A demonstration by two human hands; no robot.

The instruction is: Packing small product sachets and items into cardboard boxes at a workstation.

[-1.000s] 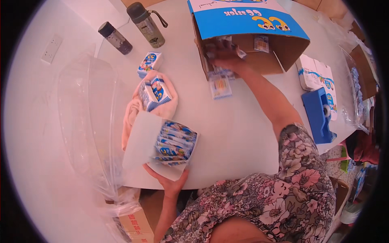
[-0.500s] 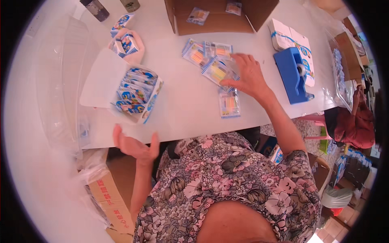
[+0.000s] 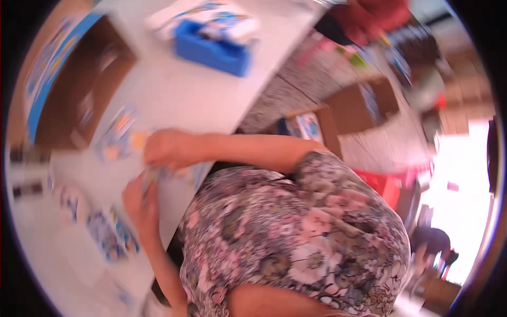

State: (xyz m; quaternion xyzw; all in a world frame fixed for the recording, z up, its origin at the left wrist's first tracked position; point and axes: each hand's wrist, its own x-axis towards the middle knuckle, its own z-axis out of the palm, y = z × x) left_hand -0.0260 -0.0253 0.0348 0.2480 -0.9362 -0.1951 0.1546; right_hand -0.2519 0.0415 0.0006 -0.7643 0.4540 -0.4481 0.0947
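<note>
The picture is smeared by motion. My right hand (image 3: 170, 150) is closed low over the white table, beside clear packets (image 3: 120, 129) with orange and yellow contents. Just below it, my left hand (image 3: 140, 203) has its fingers drawn together near a thin, pale, blurred edge; what either hand holds cannot be made out. Another clear packet (image 3: 185, 173) lies beside my right wrist, near the table edge. Left of my left hand stands the white box (image 3: 105, 235) filled with small blue-and-white packets.
An open cardboard box (image 3: 79, 95) stands at the far left of the table. A blue tape dispenser (image 3: 211, 50) and a white stack (image 3: 174, 16) sit at the back. Beyond the table edge are a cardboard box (image 3: 364, 105) on the floor and a person in red (image 3: 377, 18).
The view has swung to the right, showing more floor. My left hand has come up from the table edge to beside my right hand, which has closed from a spread pose over the packets.
</note>
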